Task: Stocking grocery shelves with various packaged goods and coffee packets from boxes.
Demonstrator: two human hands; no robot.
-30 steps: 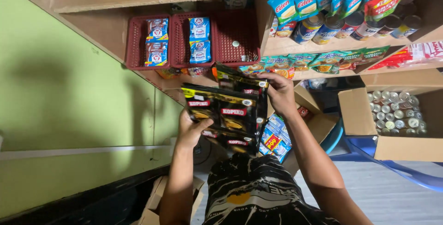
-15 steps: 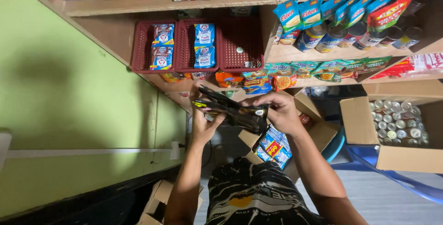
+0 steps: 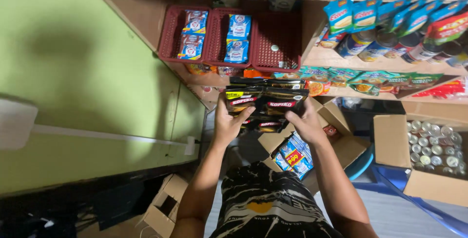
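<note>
Both my hands hold a folded strip of black sachet packets [image 3: 265,100] with red and yellow labels, at chest height in front of the shelves. My left hand [image 3: 229,123] grips its left end from below, thumb on the front. My right hand [image 3: 304,123] grips the right end, fingers wrapped under the packets. More of the strip hangs folded between my hands. Just beyond it stand three red plastic baskets [image 3: 265,48] on a wooden shelf; two hold blue and red packets, the right one looks nearly bare.
A green wall [image 3: 73,87] is close on my left. Shelves on the right carry cans and hanging blue sachets [image 3: 370,18]. An open carton of cans [image 3: 434,150] stands at right. A box of blue packets [image 3: 292,155] lies below my hands. Cardboard boxes [image 3: 163,206] lie on the floor.
The strip hung long and unfolded a second ago; my hands have since gathered it into a compact bundle and brought it level, closer together in front of the baskets.
</note>
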